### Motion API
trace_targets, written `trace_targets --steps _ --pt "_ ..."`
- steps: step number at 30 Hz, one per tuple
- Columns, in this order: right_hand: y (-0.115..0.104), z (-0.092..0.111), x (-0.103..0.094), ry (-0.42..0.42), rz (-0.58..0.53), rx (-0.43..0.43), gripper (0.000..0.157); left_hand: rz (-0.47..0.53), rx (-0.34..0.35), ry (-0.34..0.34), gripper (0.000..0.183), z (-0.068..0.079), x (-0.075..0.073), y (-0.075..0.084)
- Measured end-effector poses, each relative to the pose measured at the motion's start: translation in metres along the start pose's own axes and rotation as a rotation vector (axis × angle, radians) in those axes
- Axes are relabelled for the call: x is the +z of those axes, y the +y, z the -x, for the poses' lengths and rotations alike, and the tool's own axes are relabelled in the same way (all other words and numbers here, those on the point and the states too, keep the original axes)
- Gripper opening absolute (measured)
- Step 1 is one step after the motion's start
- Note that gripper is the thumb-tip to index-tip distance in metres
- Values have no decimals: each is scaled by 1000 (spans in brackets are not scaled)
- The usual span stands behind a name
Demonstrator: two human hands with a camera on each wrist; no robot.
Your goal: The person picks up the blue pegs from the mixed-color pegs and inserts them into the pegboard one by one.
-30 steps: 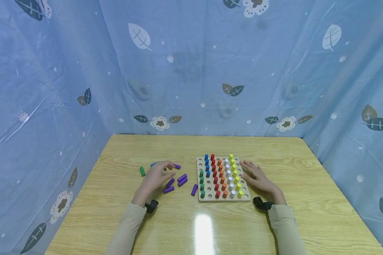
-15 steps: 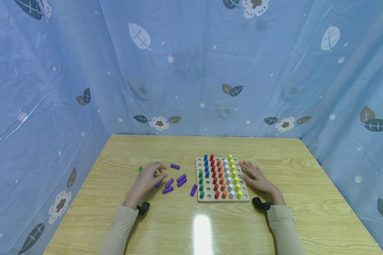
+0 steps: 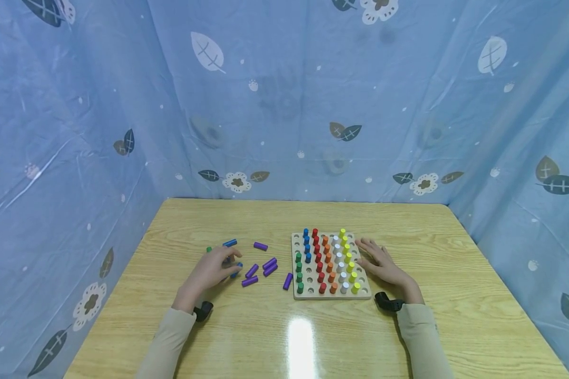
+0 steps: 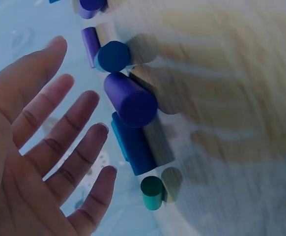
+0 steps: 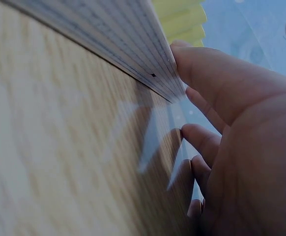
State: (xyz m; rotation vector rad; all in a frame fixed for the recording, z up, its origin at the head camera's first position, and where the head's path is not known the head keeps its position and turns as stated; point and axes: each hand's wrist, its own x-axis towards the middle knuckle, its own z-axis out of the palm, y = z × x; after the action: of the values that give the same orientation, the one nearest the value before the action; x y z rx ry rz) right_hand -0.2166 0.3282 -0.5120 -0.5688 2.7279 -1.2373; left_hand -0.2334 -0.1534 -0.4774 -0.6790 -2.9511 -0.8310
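Note:
My left hand (image 3: 211, 271) hovers over the loose pegs on the left, its fingers relaxed and apart, with nothing between them. Close to its thumb lies a blue peg (image 3: 237, 270); another blue peg (image 3: 229, 242) lies just past the fingers. A green peg (image 3: 209, 249) is partly hidden behind the hand. In the left wrist view, a purple peg (image 4: 138, 105) and a green peg (image 4: 152, 192) lie beyond the fingertips. My right hand (image 3: 385, 267) rests at the right side of the wooden pegboard (image 3: 332, 297), fingers loosely spread, thumb against its edge (image 5: 170, 59).
Several purple pegs (image 3: 249, 281) lie scattered between the left hand and the board. Upright in the board stand rows of green, blue, red (image 3: 320, 267), orange, white and yellow pegs (image 3: 350, 267). A blue patterned curtain (image 3: 284, 105) surrounds the wooden table (image 3: 246, 337).
The left hand has moved left and slightly nearer the body, away from the purple pegs, uncovering the blue ones. The right hand has stayed at the board's side.

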Motion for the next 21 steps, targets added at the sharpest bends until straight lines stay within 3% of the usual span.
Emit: trace_targets --steps 11,21 --pt "9 -4 1 0 13 -9 57 -150 74 -1 27 -2 7 -8" --pt "9 -3 1 -7 7 -9 57 -145 52 -55 27 -8 10 -10"
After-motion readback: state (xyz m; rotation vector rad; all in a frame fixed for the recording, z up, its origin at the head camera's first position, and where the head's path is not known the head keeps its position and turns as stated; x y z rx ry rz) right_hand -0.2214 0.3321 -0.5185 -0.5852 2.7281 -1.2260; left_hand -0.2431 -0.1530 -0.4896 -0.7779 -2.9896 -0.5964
